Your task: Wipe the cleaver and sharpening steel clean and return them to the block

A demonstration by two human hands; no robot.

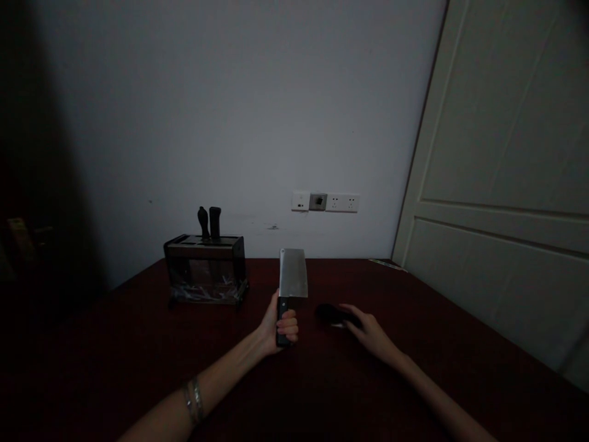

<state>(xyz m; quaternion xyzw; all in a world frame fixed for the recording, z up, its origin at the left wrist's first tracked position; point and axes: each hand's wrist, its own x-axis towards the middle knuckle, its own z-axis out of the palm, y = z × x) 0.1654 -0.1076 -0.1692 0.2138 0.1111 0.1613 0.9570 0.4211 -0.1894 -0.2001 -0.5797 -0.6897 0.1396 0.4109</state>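
Observation:
My left hand [287,325] grips the black handle of a cleaver [293,273]. Its broad steel blade points up and away from me, flat side facing my view. Over to the right, my right hand [368,328] has its fingers around one end of a black long-handled object [332,314], which lies low at the tabletop with its rounded end toward the left. Dim light hides what kind of thing it is. A knife block [207,276] with a clear front stands at the back left, and two black knife handles [215,222] stick up from its top.
The dark red table [304,393] runs back to a pale wall with a row of sockets [343,203]. A white panelled door [501,184] borders the right side. A thin strip [388,265] lies at the table's back right corner.

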